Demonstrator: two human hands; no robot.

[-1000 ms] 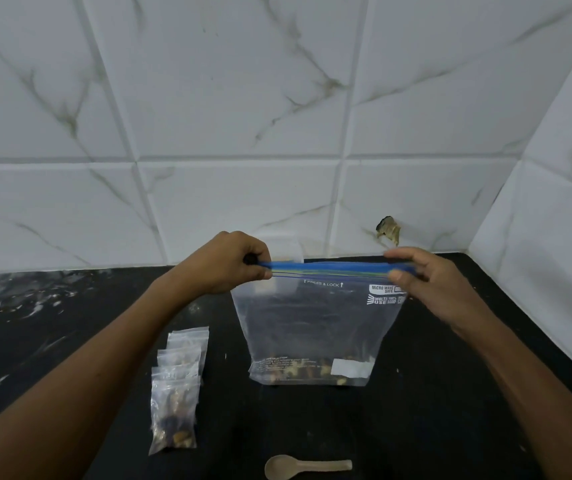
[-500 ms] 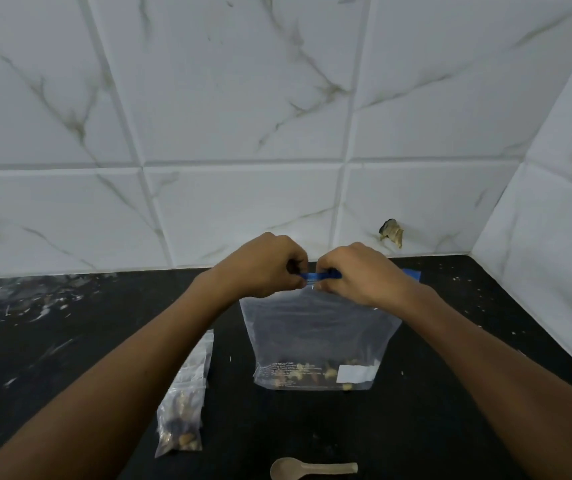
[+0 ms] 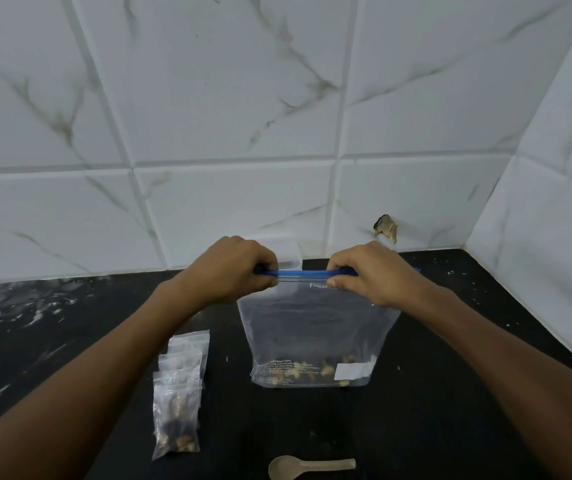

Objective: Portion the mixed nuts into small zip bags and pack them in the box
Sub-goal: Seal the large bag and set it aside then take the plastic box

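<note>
While the big zip bag stands upright just right of the stacked small bags, left hand and right hand, together a moment ago, now pinch its blue seal apart, likely pressing it closed.

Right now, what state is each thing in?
Big bag: upright on the counter, few nuts left at the bottom, blue zip strip pinched by both hands.
Left hand: grips the strip.
Right hand: grips the strip.
Small bags: filled, lying overlapped.
Spoon: lying flat, empty.
</note>
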